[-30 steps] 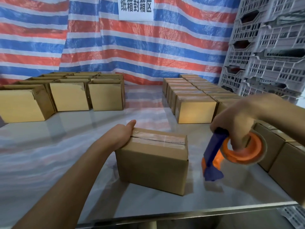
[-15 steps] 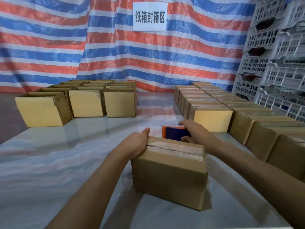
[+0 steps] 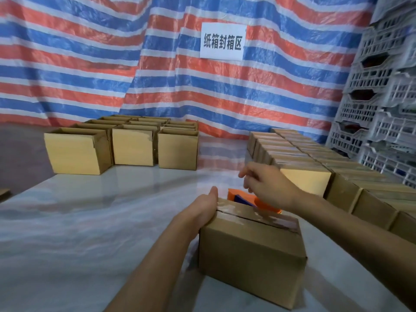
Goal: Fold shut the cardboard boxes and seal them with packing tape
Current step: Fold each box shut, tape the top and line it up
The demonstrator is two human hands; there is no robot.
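Observation:
A closed cardboard box (image 3: 252, 255) stands on the white table in front of me, clear tape running along its top seam. My left hand (image 3: 200, 210) rests flat against the box's left end, thumb up at the top edge. Behind the box lies the orange and blue tape dispenser (image 3: 245, 199), partly hidden by the box and my wrist. My right hand (image 3: 267, 183) hovers above the dispenser with loose fingers, holding nothing.
Open-topped boxes (image 3: 132, 147) stand in rows at the back left. Taped boxes (image 3: 315, 163) line the right side of the table (image 3: 90, 221). Grey plastic crates (image 3: 380, 97) are stacked at the far right, and a striped tarp (image 3: 112, 64) hangs behind.
My right hand carried the tape dispenser from the box's right side to behind it, set it down and has lifted off empty. My left hand stayed on the box.

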